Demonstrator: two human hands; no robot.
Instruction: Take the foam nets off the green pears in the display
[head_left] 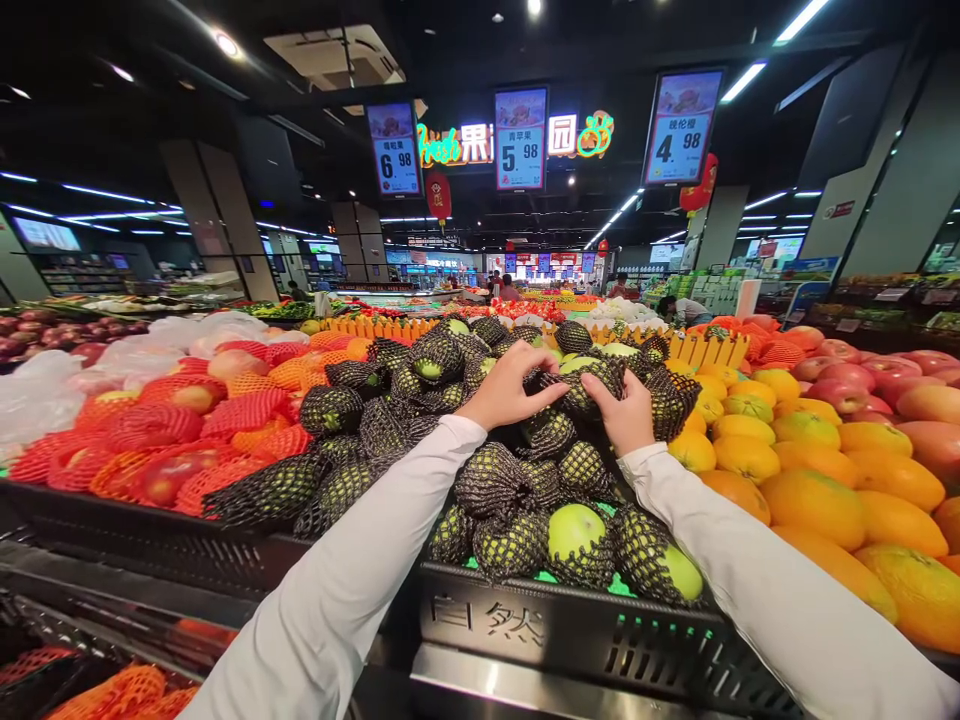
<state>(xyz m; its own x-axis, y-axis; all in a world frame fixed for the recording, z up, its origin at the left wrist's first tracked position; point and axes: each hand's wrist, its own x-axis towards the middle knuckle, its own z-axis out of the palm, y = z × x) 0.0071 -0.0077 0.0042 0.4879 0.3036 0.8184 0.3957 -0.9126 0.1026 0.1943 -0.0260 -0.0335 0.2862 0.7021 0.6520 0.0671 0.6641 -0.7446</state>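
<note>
Among the heaped green apples in black foam nets, my two hands meet at one netted green apple [590, 392] near the top of the pile. My left hand [511, 388] is at its left side, with thumb and fingers closing on the dark net there. My right hand [627, 410] grips the opposite side, its thumb lying on the net and the other fingers mostly hidden behind. Below my hands, a green apple [576, 530] at the front shows bare skin above its net. Long white sleeves cover both my arms.
A black crate wall [525, 625] edges the apples in front. Oranges [817, 500] lie to the right, with red apples [862, 375] beyond. Fruit in red and orange nets [195, 420] fills the left side. Price screens [521, 138] hang overhead; several people are farther back.
</note>
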